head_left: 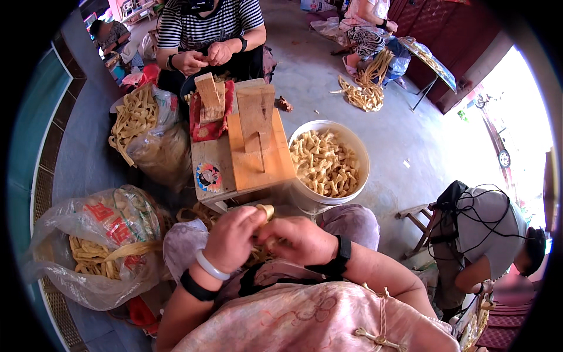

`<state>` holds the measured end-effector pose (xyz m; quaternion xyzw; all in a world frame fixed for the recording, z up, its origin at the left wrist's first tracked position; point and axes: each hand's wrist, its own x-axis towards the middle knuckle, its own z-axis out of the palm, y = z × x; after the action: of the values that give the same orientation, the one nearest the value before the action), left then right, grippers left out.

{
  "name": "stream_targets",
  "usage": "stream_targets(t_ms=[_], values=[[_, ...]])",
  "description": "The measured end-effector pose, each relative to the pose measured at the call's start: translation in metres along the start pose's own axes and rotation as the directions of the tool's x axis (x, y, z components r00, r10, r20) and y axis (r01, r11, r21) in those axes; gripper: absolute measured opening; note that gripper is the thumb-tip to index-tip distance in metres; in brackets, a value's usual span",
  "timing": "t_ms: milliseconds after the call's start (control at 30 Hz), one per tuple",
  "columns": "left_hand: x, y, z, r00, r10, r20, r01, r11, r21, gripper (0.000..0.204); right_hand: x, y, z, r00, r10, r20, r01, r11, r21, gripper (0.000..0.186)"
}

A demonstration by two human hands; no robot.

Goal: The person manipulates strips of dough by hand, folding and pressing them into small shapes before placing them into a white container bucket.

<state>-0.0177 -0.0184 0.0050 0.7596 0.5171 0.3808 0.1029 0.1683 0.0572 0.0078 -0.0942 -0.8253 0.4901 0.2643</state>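
Above my lap, my left hand (233, 236), with a pale bangle on its wrist, is closed on a soft tan strip (267, 212) that looks like bean curd skin. A looped bit of it sticks up past the fingertips. My right hand (300, 242) meets it from the other side, its fingers curled in on the same strip and slightly blurred. How the strip runs between the fingers is hidden. Just beyond my hands stands a white bucket (365, 154) filled with small knotted pieces (325, 164) of the same tan material.
A low bench (214, 155) ahead carries a board with an upright wooden block (256, 117). Clear plastic bags (141, 217) of long strips stand at the left. A person in stripes (220, 29) works opposite; another person (489, 229) bends over at the right. More strips (363, 97) lie on the floor.
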Motion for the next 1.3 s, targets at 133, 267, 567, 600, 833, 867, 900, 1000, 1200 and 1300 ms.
stream_targets(t_ms=[133,267,567,600,833,867,900,1000,1200,1300], values=[[-0.018,-0.008,0.009,0.893,-0.16,0.421,0.368,0.798,-0.476,0.018,-0.008,0.004,-0.002,0.984,-0.176,-0.015,0.158,0.915,-0.371,0.017],[-0.018,-0.001,0.018,0.729,-0.303,0.614,0.666,0.106,-0.739,0.02,-0.006,0.011,0.004,0.949,0.125,-0.289,-0.153,0.985,-0.079,0.005],[-0.015,0.007,0.024,0.999,-0.045,-0.007,0.046,0.997,0.058,0.031,-0.006,0.033,0.004,0.85,0.523,0.064,-0.475,0.709,0.521,0.016],[-0.015,0.004,0.026,0.992,-0.115,-0.059,0.117,0.992,0.037,0.029,-0.001,0.025,0.006,0.948,0.314,-0.047,-0.293,0.922,0.254,0.022],[-0.027,-0.024,0.034,0.734,-0.501,0.459,0.535,0.01,-0.845,0.019,0.005,0.016,0.006,0.945,0.055,-0.323,-0.138,0.961,-0.241,0.025],[-0.029,-0.024,0.03,0.745,-0.395,0.538,0.477,-0.248,-0.843,0.024,0.003,0.017,0.007,0.927,0.177,-0.331,-0.235,0.961,-0.145,0.023],[-0.027,-0.021,0.029,0.736,-0.441,0.513,0.491,-0.173,-0.854,0.029,0.003,0.018,0.009,0.928,0.161,-0.337,-0.222,0.963,-0.151,0.023],[-0.021,-0.019,0.031,0.759,-0.511,0.403,0.502,0.064,-0.863,0.029,0.006,0.032,0.0,0.939,-0.116,-0.324,0.024,0.961,-0.275,0.024],[-0.024,-0.028,0.031,0.829,-0.487,0.274,0.412,0.202,-0.888,0.027,0.011,0.008,-0.004,0.973,-0.059,-0.225,0.011,0.977,-0.212,0.02],[-0.025,-0.022,0.034,0.823,-0.512,0.247,0.444,0.308,-0.842,0.023,0.008,0.015,-0.008,0.985,0.145,-0.092,-0.166,0.941,-0.296,0.018]])
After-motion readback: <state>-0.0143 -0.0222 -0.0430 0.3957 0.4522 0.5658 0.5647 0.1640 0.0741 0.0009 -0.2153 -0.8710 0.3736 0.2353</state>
